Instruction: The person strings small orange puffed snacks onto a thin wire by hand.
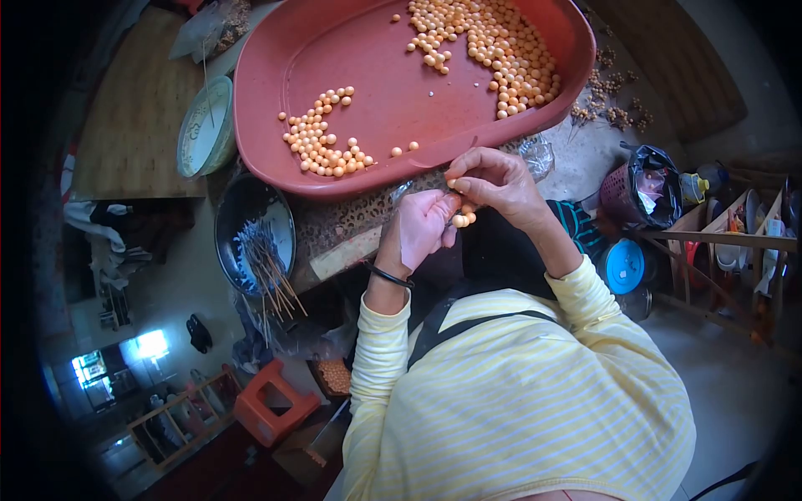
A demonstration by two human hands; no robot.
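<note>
Orange balls (462,220) sit between fingers (473,184) of left hand (422,230) and right hand (503,189).

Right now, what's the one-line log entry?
left hand: holds orange balls | right hand: pinches one | red tray: ball heaps ahead

No readable text, label, brand or number anywhere. Bowl (205,125) rim: faint green marks, too blurred to read. Containers (697,185) by shelf at right: any labels too small to tell.

Yellow striped sleeves (380,351), black wristband (391,276)
</note>
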